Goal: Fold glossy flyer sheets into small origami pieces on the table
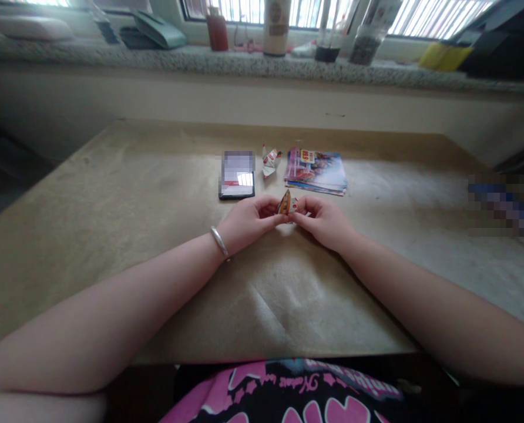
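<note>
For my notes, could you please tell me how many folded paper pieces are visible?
2: one folded paper piece held by the left hand and right hand, another folded piece on the table, between the device and printed sheets.

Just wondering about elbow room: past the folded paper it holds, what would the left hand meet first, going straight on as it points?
Most likely the right hand, holding the folded paper opposite the left hand; depth is unclear.

Folded paper (287, 204) partly hidden; shirt (284, 395) cut off.
</note>
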